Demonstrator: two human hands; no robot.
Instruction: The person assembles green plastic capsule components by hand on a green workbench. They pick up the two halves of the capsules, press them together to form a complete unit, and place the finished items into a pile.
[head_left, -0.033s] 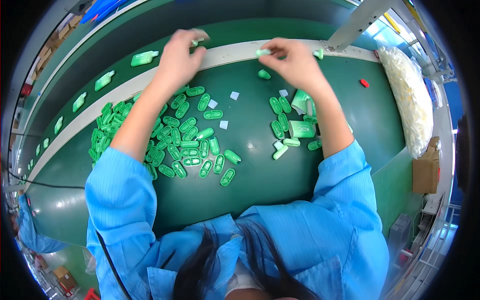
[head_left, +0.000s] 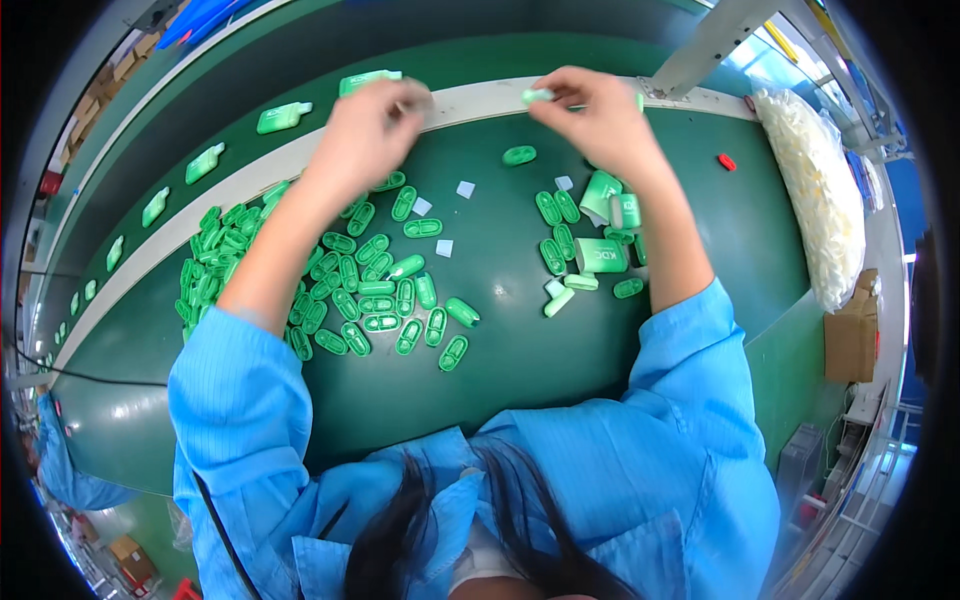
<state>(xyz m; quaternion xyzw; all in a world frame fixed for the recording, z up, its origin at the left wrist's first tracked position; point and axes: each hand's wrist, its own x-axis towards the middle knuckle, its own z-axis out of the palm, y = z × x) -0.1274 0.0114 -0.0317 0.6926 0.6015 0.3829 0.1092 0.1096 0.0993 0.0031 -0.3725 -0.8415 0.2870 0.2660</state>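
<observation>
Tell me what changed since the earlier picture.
A green oval plastic piece turned and shifted slightly down the picture. The right hand moved rightward, still holding a small pale-green piece. A pale-green bottle-shaped piece now shows beyond the left hand. The red oval piece stayed.

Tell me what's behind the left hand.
Behind the left hand, part of a light-green bottle-shaped piece shows, with the pale rail. The hand covers some of each; anything else directly behind it can't be seen.
</observation>
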